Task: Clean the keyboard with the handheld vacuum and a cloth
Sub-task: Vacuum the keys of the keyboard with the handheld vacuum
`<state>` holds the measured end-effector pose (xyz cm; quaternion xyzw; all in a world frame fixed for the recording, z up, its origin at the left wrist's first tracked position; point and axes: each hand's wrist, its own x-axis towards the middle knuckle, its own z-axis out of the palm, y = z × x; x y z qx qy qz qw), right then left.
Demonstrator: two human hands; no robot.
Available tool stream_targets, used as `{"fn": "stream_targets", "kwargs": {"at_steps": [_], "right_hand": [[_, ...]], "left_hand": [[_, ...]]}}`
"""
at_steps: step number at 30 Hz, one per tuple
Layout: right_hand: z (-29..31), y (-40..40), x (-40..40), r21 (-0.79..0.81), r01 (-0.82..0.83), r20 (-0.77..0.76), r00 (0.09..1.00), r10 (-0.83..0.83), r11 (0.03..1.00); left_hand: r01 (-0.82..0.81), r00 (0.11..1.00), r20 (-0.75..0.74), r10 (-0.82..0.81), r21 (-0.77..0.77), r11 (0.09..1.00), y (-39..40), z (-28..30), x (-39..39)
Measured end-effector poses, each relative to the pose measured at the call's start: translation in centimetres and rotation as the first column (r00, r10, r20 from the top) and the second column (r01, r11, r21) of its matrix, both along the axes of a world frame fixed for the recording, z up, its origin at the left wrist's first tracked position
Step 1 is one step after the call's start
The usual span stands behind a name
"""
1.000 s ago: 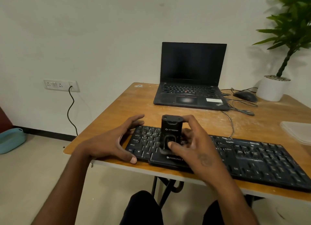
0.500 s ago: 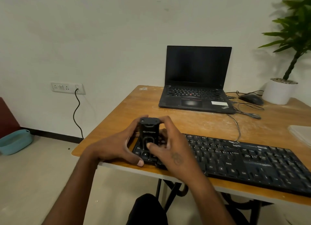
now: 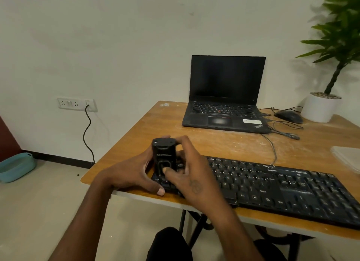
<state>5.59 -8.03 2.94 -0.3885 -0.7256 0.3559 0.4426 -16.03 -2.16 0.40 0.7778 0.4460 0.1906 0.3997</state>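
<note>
A black keyboard (image 3: 272,188) lies along the front edge of the wooden table (image 3: 224,143). A small black handheld vacuum (image 3: 164,153) stands upright on the keyboard's left end. My right hand (image 3: 191,175) grips the vacuum, thumb on its front and fingers round its back. My left hand (image 3: 134,173) holds the keyboard's left end, thumb at the front edge and fingers beside the vacuum. A pale cloth (image 3: 348,157) lies at the table's right edge.
An open black laptop (image 3: 226,97) sits at the back of the table. A mouse (image 3: 289,116), its cables and a white plant pot (image 3: 320,108) stand at the back right. A wall socket (image 3: 77,103) with a cable and a teal basin (image 3: 15,167) are on the left.
The vacuum and my right hand have slid left along the keyboard to its left end. My left hand stayed at that end. The camera view shifted left.
</note>
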Motion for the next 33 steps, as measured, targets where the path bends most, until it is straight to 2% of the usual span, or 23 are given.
{"fn": "stream_targets", "kwargs": {"at_steps": [4,7,14,17,21,27,33], "right_hand": [[-0.3,-0.1,-0.2,-0.015,-0.011,-0.003,1.0,0.011,1.0],[-0.2,-0.6,3.0,-0.102,0.0,-0.092,0.996,-0.009,0.995],[-0.5,-1.8,11.6,-0.162,0.175,-0.1,0.976,-0.192,0.971],[-0.7,-1.8,11.2,-0.146,0.21,-0.064,0.973,-0.221,0.967],[-0.4,-1.4,7.0,-0.128,0.095,-0.123,0.986,-0.111,0.987],[-0.2,-0.2,1.2,-0.032,0.039,0.004,0.999,-0.039,0.999],[0.1,-1.1,5.9,-0.125,0.099,-0.076,0.991,-0.109,0.987]], "left_hand": [[0.015,1.0,0.002,-0.015,-0.006,1.0,0.1,-0.1,-0.1],[0.031,0.998,0.062,-0.029,-0.028,0.999,0.2,-0.2,-0.5],[0.036,0.997,0.072,-0.035,-0.011,0.999,0.3,-0.3,-0.6],[0.029,0.998,0.061,-0.028,-0.008,1.0,0.2,-0.2,-0.5],[0.021,0.998,0.057,-0.021,-0.001,1.0,0.0,0.0,-0.3],[0.039,0.999,0.03,-0.039,0.018,0.999,0.0,0.1,-0.2],[0.032,0.998,0.061,-0.031,-0.012,0.999,-0.1,-0.1,-0.4]]}}
